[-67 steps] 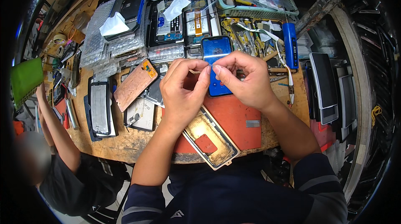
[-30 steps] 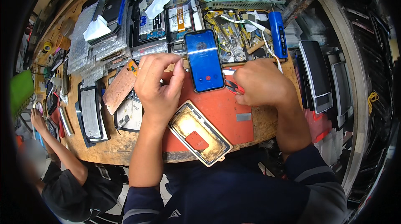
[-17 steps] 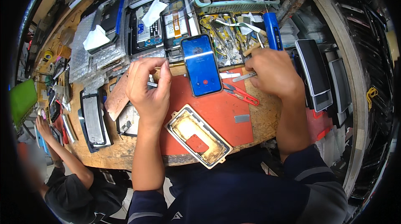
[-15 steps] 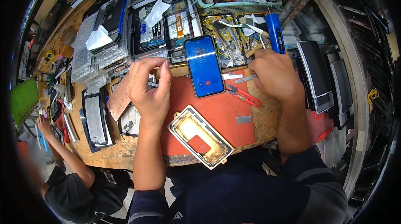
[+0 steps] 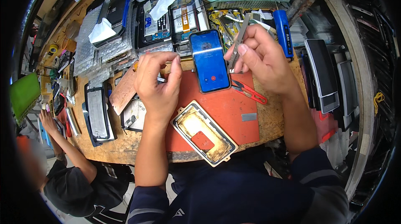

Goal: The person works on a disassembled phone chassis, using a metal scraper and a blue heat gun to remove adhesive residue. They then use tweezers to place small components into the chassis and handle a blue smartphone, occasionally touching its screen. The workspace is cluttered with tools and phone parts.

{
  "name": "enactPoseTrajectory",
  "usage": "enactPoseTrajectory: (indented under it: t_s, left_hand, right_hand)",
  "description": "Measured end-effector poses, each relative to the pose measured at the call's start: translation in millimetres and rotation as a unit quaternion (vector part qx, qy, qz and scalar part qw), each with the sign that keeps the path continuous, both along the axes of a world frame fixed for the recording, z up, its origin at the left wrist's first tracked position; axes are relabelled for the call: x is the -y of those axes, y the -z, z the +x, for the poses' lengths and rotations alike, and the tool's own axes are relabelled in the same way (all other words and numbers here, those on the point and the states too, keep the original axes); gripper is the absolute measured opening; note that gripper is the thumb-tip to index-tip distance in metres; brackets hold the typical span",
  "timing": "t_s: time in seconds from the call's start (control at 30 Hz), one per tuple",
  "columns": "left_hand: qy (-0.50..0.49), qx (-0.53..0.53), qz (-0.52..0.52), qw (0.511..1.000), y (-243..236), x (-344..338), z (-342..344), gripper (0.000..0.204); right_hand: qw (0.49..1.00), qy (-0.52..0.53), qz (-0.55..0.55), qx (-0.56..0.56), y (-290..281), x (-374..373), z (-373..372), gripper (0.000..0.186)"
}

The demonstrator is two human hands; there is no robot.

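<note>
My left hand (image 5: 156, 84), left of a blue-screened phone (image 5: 209, 63), is closed with thumb and forefinger tips together; whatever they hold is too small to make out. My right hand (image 5: 265, 67) grips slim metal tweezers (image 5: 241, 34), held up beside the phone's right edge. Below the phone, a gold rectangular frame with a cut-out (image 5: 187, 124) lies slanted across the front of the orange mat (image 5: 232, 132). Red-handled snips (image 5: 257, 96) and a small grey metal strip (image 5: 249, 117) lie on the mat's right side.
A copper-coloured plate (image 5: 121, 90), disassembled devices (image 5: 152, 19), bubble-wrap stacks and a basket (image 5: 246, 2) crowd the bench. A blue pen-shaped tool (image 5: 283, 34) stands at back right, beside stacked screens (image 5: 321, 73). A co-worker's arm (image 5: 71, 149) reaches onto the bench at left.
My hands parted from their spot over the phone. My right hand went right to the tools, took up the tweezers and raised them beside the phone. My left hand stayed pinched.
</note>
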State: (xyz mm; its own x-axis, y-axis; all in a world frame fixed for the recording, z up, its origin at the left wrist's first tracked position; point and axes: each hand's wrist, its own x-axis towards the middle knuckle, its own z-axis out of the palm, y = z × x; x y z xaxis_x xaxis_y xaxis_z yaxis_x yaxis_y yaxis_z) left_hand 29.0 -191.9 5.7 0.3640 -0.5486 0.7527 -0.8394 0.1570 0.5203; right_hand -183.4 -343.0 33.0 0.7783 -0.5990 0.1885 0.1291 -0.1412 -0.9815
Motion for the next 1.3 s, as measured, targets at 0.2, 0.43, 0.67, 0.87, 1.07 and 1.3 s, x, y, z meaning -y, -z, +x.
enactPoseTrajectory:
  t_s: [0.2,0.43,0.67,0.87,1.07,1.3]
  left_hand:
    - [0.038,0.029,0.026,0.998,-0.1,-0.5,-9.3,0.012]
    - [0.073,0.023,0.052,0.996,0.1,2.2,-20.8,0.018]
    - [0.087,0.055,0.064,0.993,-2.6,2.9,-24.0,0.019]
    - [0.099,0.059,0.062,0.991,-1.3,3.7,-24.1,0.018]
    - [0.101,0.061,0.058,0.991,-1.1,3.6,-25.0,0.018]
    - [0.103,0.062,0.058,0.991,-1.2,4.0,-25.5,0.018]
  right_hand:
    - [0.993,0.025,0.034,0.112,3.3,-6.5,9.8,0.025]
    - [0.986,0.073,0.015,0.149,9.0,-20.1,12.1,0.018]
    - [0.985,0.095,0.025,0.145,8.6,-25.5,16.7,0.018]
    - [0.981,0.082,0.050,0.168,10.6,-26.0,18.2,0.016]
    - [0.982,0.076,0.052,0.164,10.8,-25.6,17.6,0.016]
    - [0.983,0.073,0.051,0.163,10.3,-24.5,16.8,0.015]
